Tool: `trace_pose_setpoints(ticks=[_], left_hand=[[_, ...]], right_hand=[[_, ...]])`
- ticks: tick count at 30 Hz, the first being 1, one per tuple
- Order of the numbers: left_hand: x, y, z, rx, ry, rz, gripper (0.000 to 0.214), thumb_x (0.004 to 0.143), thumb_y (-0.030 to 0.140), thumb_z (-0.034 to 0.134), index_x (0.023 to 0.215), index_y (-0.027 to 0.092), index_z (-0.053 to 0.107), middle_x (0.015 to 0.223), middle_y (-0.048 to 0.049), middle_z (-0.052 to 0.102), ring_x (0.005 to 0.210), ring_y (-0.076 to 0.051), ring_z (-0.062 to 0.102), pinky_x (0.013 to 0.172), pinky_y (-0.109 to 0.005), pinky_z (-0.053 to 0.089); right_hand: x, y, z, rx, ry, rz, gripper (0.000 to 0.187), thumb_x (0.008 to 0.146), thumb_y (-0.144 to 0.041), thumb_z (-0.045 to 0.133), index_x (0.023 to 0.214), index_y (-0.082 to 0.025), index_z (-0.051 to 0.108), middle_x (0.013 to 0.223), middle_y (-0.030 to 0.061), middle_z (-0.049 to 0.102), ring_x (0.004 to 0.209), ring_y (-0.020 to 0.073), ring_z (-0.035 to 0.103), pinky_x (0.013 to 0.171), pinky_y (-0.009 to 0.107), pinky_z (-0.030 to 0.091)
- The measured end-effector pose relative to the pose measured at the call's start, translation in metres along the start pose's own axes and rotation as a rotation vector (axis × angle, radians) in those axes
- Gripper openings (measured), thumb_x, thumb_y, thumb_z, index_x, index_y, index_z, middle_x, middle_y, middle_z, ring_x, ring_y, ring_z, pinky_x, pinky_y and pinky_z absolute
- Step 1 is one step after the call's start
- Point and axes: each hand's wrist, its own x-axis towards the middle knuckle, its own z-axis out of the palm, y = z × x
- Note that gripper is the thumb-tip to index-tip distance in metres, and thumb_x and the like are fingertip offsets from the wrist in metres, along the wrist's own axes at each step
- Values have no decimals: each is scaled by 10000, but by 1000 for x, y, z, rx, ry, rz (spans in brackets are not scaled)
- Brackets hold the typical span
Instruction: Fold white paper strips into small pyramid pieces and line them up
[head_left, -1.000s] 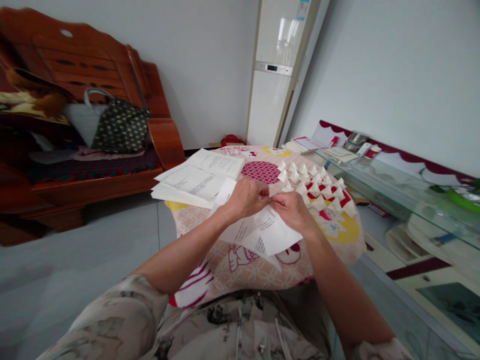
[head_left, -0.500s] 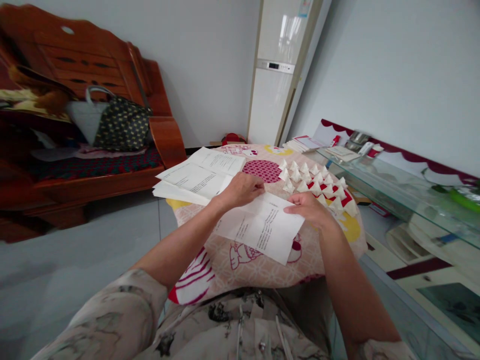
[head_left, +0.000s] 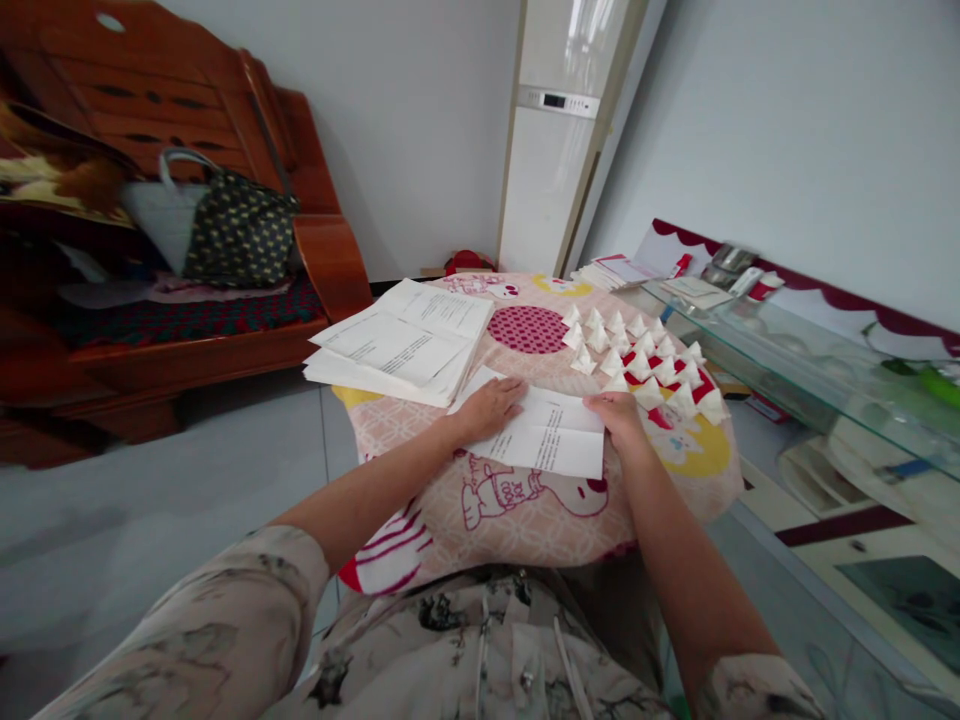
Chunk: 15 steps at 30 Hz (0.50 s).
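A white printed sheet (head_left: 551,440) lies folded in half on the patterned cloth (head_left: 525,510) that covers a small round table. My left hand (head_left: 491,407) rests flat on the sheet's left part, fingers stretched out. My right hand (head_left: 619,412) presses on the sheet's upper right corner, fingers bent down against the paper. Just beyond my right hand stand several small folded paper triangles (head_left: 649,365) in rows. A stack of printed sheets (head_left: 401,343) lies at the table's far left.
A glass-topped counter (head_left: 795,350) runs along the right with papers and a metal cup. A red wooden bench (head_left: 187,330) with a dotted bag (head_left: 232,235) stands at left. A tall white air conditioner (head_left: 551,150) fills the corner.
The sheet was held up and opened between both hands. Now it lies folded on the cloth and both hands press it flat.
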Motion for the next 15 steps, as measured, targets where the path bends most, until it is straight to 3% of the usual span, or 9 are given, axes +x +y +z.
trace_pose_setpoints(ticks=[6, 10, 15], left_hand=[[2, 4, -7, 45, -114, -33, 536, 1034, 347, 265, 1510, 122, 368, 1590, -141, 345, 1487, -227, 304, 1220, -443, 224], [1, 6, -6, 69, -136, -49, 539, 1038, 351, 250, 1520, 134, 353, 1601, -133, 325, 1494, -219, 288, 1222, -433, 207], [0, 7, -7, 80, -147, -42, 543, 1039, 353, 238, 1519, 127, 348, 1610, -131, 307, 1496, -226, 279, 1217, -440, 212]], right_hand=[[-1, -6, 0, -435, 99, -166, 234, 737, -277, 580, 520, -191, 570, 527, 40, 550, 567, 175, 480, 554, 298, 328], [-3, -4, 1, -648, 96, -260, 261, 797, -232, 545, 583, -149, 669, 636, 126, 648, 631, 208, 532, 593, 320, 328], [-6, -2, 2, -762, 85, -283, 275, 820, -213, 527, 672, -113, 736, 699, 145, 688, 628, 202, 538, 580, 317, 309]])
